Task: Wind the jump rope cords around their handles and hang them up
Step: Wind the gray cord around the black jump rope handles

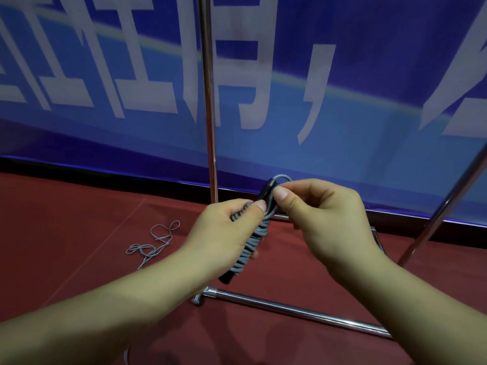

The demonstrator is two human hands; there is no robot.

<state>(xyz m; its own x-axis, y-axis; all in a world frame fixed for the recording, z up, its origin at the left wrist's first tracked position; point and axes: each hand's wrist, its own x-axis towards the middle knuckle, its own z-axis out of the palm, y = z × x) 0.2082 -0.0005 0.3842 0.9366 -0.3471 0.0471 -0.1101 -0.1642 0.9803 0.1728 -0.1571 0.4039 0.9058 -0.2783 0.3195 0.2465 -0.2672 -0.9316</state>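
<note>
The rope (253,241), its grey cord wound in tight coils round the dark handles, sat between our hands, tilted from lower left to upper right. Our left hand (224,233) gripped the wound bundle, fingers curled round its middle and the thumb pressed on the upper coils. Our right hand (324,214) pinched the cord near the top end, thumb and forefinger closed on it, where a small loop (283,178) of cord rose just above the fingertips. The two hands were close together, the thumbs almost touching. The bottom end of the handles stuck out below the left hand.

Left of the left hand, well apart, a second cord (155,243) lay loose and tangled on the red floor (66,246). Below both hands ran the base bar (290,309) of a metal rack, and its upright pole (208,101) rose just beyond the left hand. A slanted bar (445,204) stood right of the right hand. Behind all hung a blue banner (369,75) with large pale characters.
</note>
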